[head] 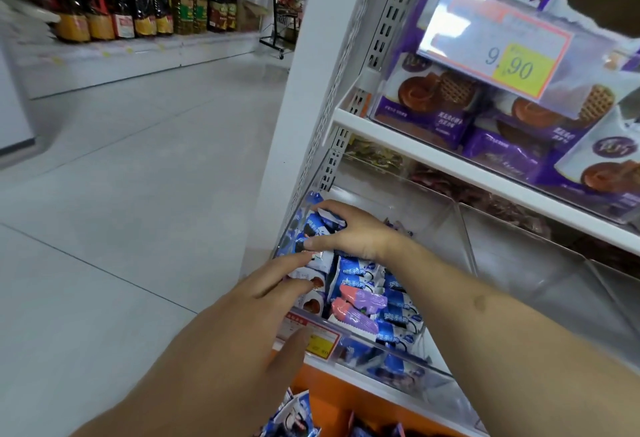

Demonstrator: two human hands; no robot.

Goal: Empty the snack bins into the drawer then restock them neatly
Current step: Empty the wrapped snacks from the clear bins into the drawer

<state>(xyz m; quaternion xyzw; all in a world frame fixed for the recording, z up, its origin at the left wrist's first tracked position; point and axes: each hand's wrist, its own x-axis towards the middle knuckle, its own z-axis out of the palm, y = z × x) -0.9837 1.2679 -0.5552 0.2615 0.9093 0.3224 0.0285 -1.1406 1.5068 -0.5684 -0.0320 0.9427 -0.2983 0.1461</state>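
A clear plastic snack bin (pixel 391 357) on the low shelf holds several blue-and-white snack packets (pixel 360 274) and two pink-and-purple ones (pixel 360 301). My right hand (pixel 353 232) reaches into the bin's far left corner and is shut on a bunch of blue packets (pixel 320 223). My left hand (pixel 252 301) is at the bin's front left, fingers spread and fingertips touching the packets, holding nothing. Below the shelf, the orange drawer (pixel 322 398) shows more blue packets (pixel 294 416).
The neighbouring clear bin (pixel 519 263) to the right looks bare inside. Above it a shelf holds purple cookie packs (pixel 502 146) behind a 9.90 price tag (pixel 498 45). Oil bottles (pixel 138 4) line a shelf across the grey tiled aisle (pixel 121 177).
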